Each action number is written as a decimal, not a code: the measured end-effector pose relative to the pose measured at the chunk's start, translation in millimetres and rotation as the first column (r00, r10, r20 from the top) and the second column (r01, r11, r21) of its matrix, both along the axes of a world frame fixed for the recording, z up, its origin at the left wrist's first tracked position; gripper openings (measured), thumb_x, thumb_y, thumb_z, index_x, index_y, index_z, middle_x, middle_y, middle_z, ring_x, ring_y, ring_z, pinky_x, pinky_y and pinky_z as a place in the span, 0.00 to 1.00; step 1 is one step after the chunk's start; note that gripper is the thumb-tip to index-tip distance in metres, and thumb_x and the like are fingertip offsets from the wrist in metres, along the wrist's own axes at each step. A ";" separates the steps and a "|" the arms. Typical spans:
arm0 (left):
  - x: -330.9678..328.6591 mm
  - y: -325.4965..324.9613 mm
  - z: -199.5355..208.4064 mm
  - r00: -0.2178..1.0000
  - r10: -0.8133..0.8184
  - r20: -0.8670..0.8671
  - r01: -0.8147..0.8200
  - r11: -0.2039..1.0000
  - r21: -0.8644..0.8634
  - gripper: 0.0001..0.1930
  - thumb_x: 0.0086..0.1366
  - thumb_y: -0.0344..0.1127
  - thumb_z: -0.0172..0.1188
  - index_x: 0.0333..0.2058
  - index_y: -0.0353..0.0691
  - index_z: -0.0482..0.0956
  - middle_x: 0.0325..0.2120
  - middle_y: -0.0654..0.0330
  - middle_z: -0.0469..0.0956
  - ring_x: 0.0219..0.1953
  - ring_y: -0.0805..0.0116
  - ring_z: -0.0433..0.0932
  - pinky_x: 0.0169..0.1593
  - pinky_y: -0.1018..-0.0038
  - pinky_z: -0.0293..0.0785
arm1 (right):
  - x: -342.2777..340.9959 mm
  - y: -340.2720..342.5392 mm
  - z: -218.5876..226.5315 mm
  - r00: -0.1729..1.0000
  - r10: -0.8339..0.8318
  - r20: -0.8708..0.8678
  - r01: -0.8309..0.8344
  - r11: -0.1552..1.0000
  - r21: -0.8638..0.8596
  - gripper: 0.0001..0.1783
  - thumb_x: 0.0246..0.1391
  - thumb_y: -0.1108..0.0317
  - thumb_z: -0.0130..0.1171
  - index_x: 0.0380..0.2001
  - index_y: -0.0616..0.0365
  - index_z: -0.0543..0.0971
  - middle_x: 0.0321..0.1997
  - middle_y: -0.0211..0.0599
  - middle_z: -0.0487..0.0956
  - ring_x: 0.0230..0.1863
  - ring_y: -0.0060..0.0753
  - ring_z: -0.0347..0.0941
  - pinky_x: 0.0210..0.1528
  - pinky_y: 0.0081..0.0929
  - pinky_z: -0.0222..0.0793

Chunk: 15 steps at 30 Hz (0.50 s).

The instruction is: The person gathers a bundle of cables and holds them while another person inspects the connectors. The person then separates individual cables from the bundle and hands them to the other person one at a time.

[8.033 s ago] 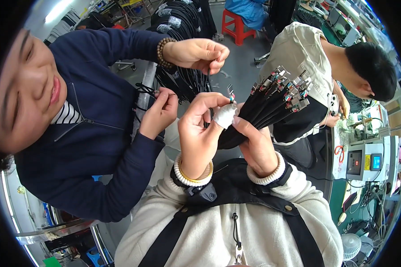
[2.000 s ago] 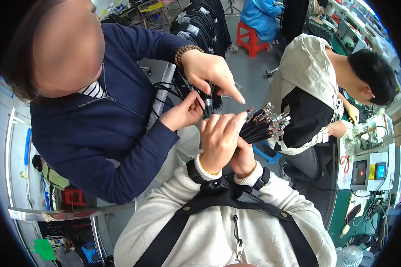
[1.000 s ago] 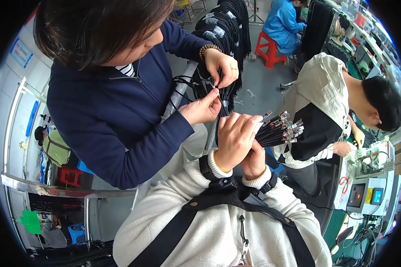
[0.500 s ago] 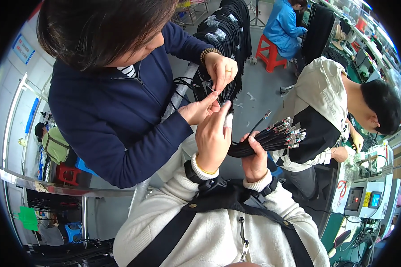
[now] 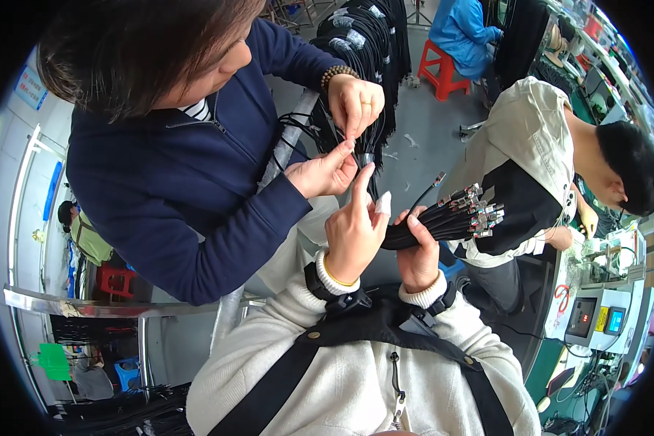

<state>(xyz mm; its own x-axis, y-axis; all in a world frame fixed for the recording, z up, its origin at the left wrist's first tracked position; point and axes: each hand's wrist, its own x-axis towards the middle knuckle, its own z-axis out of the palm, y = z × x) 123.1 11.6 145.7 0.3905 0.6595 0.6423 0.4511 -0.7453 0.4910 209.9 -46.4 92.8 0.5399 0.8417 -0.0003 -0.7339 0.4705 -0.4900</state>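
My right hand (image 5: 419, 256) is closed around a bundle of black cables (image 5: 447, 223), whose bare metal connectors fan out to the right. One cable stands apart from the bundle, angled upward. Just left of the bundle is my left hand (image 5: 352, 236), with its index finger stretched up and its white-wrapped thumb spread away. I see nothing held in it. Beyond my fingertip, a co-worker's hands (image 5: 325, 171) pinch something small, too fine to make out, beside hanging black cables.
A metal rail (image 5: 287, 149) runs beside the co-worker in navy. Thick hanks of black cable (image 5: 363, 43) hang behind. At right, another person bends over a bench with a boxy machine (image 5: 596, 320). A red stool (image 5: 443, 69) stands farther back, under a person in blue.
My left hand has shifted slightly down and right, and its wrapped thumb has moved apart from the index finger. The right hand keeps its grip on the cables. The co-worker's head has moved left.
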 end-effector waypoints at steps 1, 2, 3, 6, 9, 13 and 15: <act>1.0 -0.5 1.4 1.000 -0.010 0.004 0.010 1.000 -0.009 0.26 0.55 0.31 0.57 0.52 0.39 0.61 0.12 0.64 0.68 0.14 0.67 0.72 0.19 0.72 0.65 | 0.7 -0.2 -2.1 1.000 -0.002 0.000 0.002 1.000 -0.001 0.07 0.47 0.72 0.53 0.30 0.57 0.67 0.30 0.34 0.69 0.36 0.27 0.65 0.45 0.24 0.59; 1.8 -0.8 2.0 1.000 -0.020 0.009 0.020 1.000 -0.017 0.25 0.55 0.32 0.57 0.52 0.39 0.62 0.12 0.64 0.67 0.14 0.67 0.72 0.19 0.71 0.65 | 2.1 0.2 -6.2 1.000 0.002 -0.017 -0.001 1.000 0.008 0.12 0.46 0.74 0.53 0.35 0.55 0.65 0.30 0.33 0.69 0.36 0.29 0.66 0.45 0.26 0.60; 2.4 -0.8 1.6 1.000 -0.022 0.009 0.022 1.000 -0.017 0.25 0.55 0.32 0.57 0.52 0.39 0.62 0.12 0.64 0.67 0.14 0.67 0.72 0.19 0.71 0.65 | 3.3 0.7 -10.1 0.999 0.006 -0.033 -0.005 1.000 0.019 0.17 0.46 0.76 0.53 0.40 0.54 0.63 0.31 0.31 0.68 0.36 0.30 0.67 0.45 0.28 0.60; 3.9 -1.1 0.3 0.999 -0.032 0.016 0.033 0.999 -0.025 0.24 0.55 0.32 0.57 0.51 0.40 0.62 0.12 0.65 0.67 0.14 0.68 0.71 0.18 0.71 0.65 | 3.7 0.3 -12.4 0.999 0.009 -0.052 -0.007 0.999 0.032 0.24 0.45 0.78 0.53 0.47 0.51 0.61 0.31 0.30 0.68 0.36 0.31 0.67 0.45 0.29 0.61; 5.4 -3.3 1.0 0.999 -0.034 0.015 0.034 0.999 -0.027 0.24 0.55 0.32 0.57 0.51 0.40 0.63 0.12 0.65 0.67 0.14 0.68 0.71 0.18 0.71 0.64 | 2.7 -0.8 -11.4 0.998 0.007 -0.059 -0.004 0.999 0.038 0.27 0.45 0.78 0.53 0.49 0.50 0.59 0.31 0.30 0.68 0.36 0.31 0.67 0.45 0.29 0.61; 3.7 -6.1 3.2 0.998 -0.054 0.033 0.055 0.998 -0.018 0.23 0.55 0.32 0.57 0.50 0.40 0.63 0.12 0.65 0.66 0.13 0.68 0.70 0.18 0.71 0.64 | 0.9 -1.5 -5.3 1.000 -0.017 -0.007 0.017 1.000 0.001 0.06 0.47 0.72 0.52 0.30 0.57 0.67 0.30 0.33 0.70 0.35 0.27 0.66 0.45 0.24 0.60; 3.3 -6.5 4.0 0.997 -0.063 0.042 0.064 0.998 -0.013 0.23 0.55 0.32 0.57 0.50 0.40 0.63 0.12 0.65 0.66 0.13 0.68 0.70 0.18 0.71 0.64 | 0.6 -2.1 -4.4 1.000 -0.011 -0.014 0.011 1.000 0.005 0.06 0.47 0.72 0.52 0.30 0.57 0.67 0.30 0.33 0.70 0.35 0.27 0.66 0.45 0.24 0.60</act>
